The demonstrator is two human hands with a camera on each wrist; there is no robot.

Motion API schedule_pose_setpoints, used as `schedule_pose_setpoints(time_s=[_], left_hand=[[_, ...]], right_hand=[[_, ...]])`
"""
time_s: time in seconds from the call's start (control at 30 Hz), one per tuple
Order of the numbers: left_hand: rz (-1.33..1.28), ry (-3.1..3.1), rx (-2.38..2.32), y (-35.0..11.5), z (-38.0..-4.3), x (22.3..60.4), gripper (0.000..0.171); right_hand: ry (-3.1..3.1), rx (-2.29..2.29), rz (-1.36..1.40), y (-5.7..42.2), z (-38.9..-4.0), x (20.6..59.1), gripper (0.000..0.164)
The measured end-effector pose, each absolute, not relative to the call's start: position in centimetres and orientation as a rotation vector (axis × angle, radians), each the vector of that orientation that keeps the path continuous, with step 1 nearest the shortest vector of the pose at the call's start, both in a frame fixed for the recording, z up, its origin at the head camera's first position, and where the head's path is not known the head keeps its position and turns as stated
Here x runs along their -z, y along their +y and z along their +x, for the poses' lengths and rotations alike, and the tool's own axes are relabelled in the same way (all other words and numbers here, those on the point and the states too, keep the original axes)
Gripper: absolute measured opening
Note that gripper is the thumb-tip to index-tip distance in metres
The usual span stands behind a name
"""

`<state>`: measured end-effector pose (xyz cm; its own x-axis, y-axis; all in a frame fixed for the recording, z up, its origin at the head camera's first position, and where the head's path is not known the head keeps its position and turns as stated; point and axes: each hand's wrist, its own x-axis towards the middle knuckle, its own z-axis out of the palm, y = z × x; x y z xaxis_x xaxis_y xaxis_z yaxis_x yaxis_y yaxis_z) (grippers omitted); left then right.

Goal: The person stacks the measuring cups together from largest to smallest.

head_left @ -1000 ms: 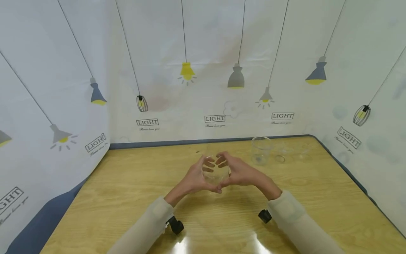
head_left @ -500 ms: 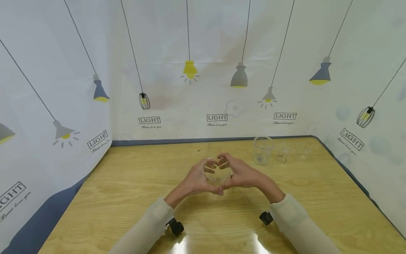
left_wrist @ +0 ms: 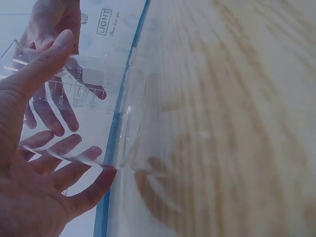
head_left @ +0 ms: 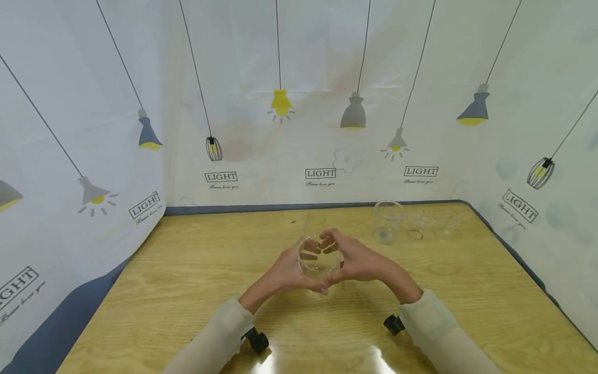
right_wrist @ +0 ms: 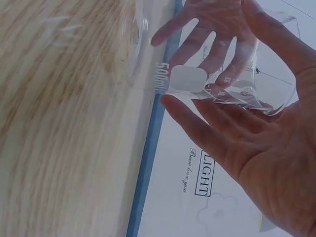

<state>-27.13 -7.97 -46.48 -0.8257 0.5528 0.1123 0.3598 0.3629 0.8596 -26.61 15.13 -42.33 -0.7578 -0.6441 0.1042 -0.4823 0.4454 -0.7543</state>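
Your left hand (head_left: 287,270) was curved wide around the left side of a clear beaker (head_left: 320,266), its thumb on the side nearest you and its fingers bent around the far side, showing through the clear wall. Below that hand, a black clip (head_left: 256,340) stuck out beside the left sleeve (head_left: 212,337).

Your beaker sat directly between the two hands: just right of the left one, just left of your right hand (head_left: 357,259). Neither hand was nearer, since both gripped it. Its long axis ran up and down, mouth uppermost, base toward the table (head_left: 187,254) under your fingers; whether the base touched the wood could not be told.

Your right hand was cupped as widely around the other side, fingers bent behind, its thumb tip seeming to meet the left thumb in front. Below its wrist was a second black clip (head_left: 394,324), beside the right sleeve (head_left: 444,332).

Beyond the right hand and to its right stood a clear jar (head_left: 386,223), with fainter see-through glassware (head_left: 415,235) farther right.
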Motion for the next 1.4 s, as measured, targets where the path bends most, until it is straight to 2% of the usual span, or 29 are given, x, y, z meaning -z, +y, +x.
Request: schedule_pose_setpoints(time_s=[0.47,0.7,0.93,1.2,1.4], left_hand=[[0.907,2.255,-1.465,-9.0,-26.6,46.6,0.105],[0.92,2.235,-1.52,-9.1,-26.4,46.9,0.124],[0.945,2.168,-1.611,-8.9,-25.8,47.2,0.121],[0.886,2.185,-1.688,-8.7,-25.3,47.4,0.145],[0.896,2.198,-1.671,-8.8,-24.9,47.2,0.143]], right_hand=[[2.481,1.126,-1.021,15.0,-25.9,41.9,0.094],[2.51,1.1,-1.042,14.8,-25.4,42.0,0.094],[2.481,1.101,-0.987,14.4,-24.9,41.8,0.101],[2.464,1.077,-0.972,14.2,-24.6,41.5,0.1],[2.447,1.071,-0.969,14.2,-24.5,41.4,0.101]])
